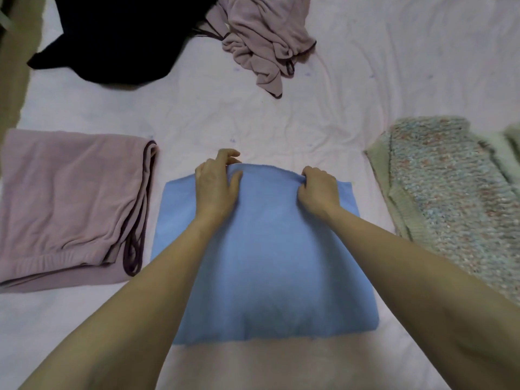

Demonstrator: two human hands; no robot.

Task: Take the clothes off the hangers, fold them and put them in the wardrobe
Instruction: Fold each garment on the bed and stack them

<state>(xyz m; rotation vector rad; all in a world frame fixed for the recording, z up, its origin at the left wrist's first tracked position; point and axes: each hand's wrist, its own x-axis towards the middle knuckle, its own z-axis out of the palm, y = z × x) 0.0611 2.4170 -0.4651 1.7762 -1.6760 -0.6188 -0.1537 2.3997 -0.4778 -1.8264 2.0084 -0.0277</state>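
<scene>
At centre we have both hands on the far edge of the blue top [261, 257], which lies folded flat on the pale sheet [351, 94]. Our left hand [216, 181] pinches that edge, thumb on top, fingers curled over and behind the fabric. Our right hand [318, 190] is fisted, bunching the same edge just to the right. Left of the blue top, apart from it, lies a folded mauve garment [67, 201] with dark trim. To the right sits a speckled knit [450, 198], near but not touching. Farther up the sheet we see a crumpled mauve piece [267, 40] and, left of it, a black garment [118, 35].
</scene>
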